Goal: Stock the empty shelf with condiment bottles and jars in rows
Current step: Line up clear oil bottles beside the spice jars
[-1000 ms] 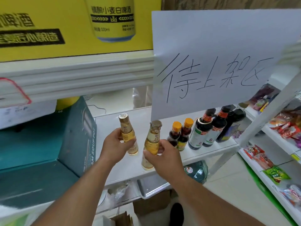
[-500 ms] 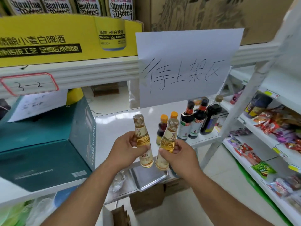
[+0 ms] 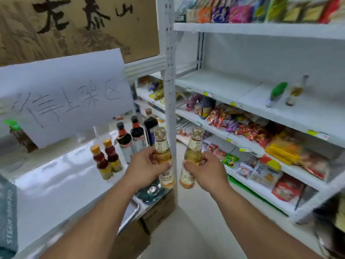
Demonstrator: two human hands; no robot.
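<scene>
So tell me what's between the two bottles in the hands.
Head view: the shelf's white upright post stands behind the gap between the left bottle and right bottle; the bottles don't touch.

A white paper sign with handwritten characters hangs at the left. Above it sits a brown cardboard box printed with black characters. A white slotted upright post stands at centre. Packaged snacks fill the lower right-hand shelves. A teal carton is visible at the left edge.
</scene>
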